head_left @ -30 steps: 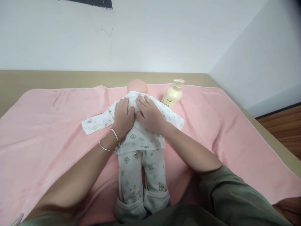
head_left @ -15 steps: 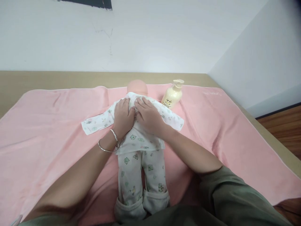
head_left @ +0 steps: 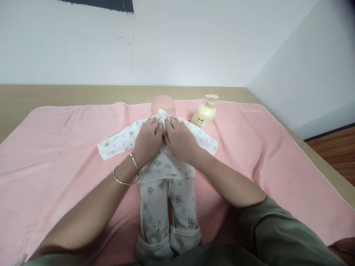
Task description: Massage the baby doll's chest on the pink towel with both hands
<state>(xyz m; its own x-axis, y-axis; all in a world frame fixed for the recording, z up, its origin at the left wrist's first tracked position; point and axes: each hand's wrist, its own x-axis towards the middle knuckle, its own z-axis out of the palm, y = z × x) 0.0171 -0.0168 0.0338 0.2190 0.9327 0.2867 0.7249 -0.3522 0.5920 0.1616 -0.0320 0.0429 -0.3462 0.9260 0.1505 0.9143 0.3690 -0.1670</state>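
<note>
A baby doll (head_left: 163, 103) lies on a pink blanket, its bald head away from me and its feet at my lap. It wears a white printed shirt (head_left: 168, 168) with long sleeves spread sideways, and matching trousers (head_left: 155, 207). My left hand (head_left: 149, 138), with two silver bangles on its wrist, is on the upper part of the shirt. Close beside it is my right hand (head_left: 181, 138). Both hands have curled fingers gripping the shirt cloth, which is bunched up between them below the head. My thumbs and the cloth in the grip are partly hidden.
The pink blanket (head_left: 69, 147) covers most of the wooden surface (head_left: 83, 92). A cream pump bottle (head_left: 205, 111) leans on the blanket right of the doll's head, near the right sleeve. White walls (head_left: 194, 44) rise behind and to the right.
My fingers lay flatter on the shirt before; now they are curled in and the cloth between them is gathered into a raised fold near the neck. The view has shifted slightly.
</note>
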